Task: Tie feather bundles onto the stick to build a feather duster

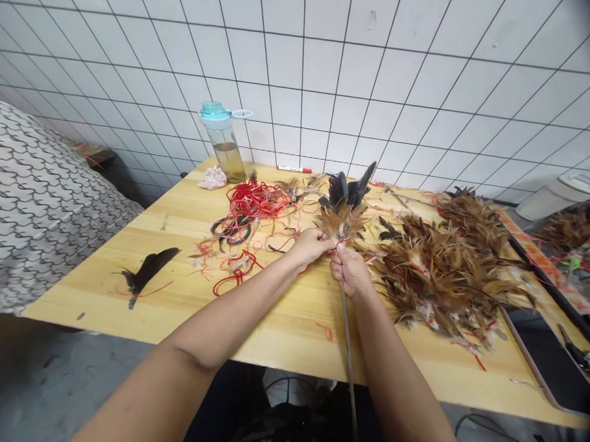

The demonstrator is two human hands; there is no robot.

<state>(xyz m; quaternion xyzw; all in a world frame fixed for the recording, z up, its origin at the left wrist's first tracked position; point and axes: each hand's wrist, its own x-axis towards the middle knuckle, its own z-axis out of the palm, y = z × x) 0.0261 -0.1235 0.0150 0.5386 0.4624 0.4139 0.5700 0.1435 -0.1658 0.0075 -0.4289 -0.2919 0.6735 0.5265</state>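
A thin stick (347, 344) runs from below the table edge up to a bunch of brown and black feathers (343, 216) at its far end. My right hand (351, 270) is closed around the stick just under the feathers. Close beside it, my left hand (312, 246) pinches at the base of the bunch, where a bit of red string (343, 241) shows. What exactly lies between the left fingertips is too small to tell; it looks like the red string.
A tangle of red string (259, 200) lies left of the bunch, near a water bottle (224, 146) and a red marker (294, 169). Brown feather bundles (434, 273) are heaped on the right, beside a tablet (548, 356). Dark feathers (148, 273) lie at the left.
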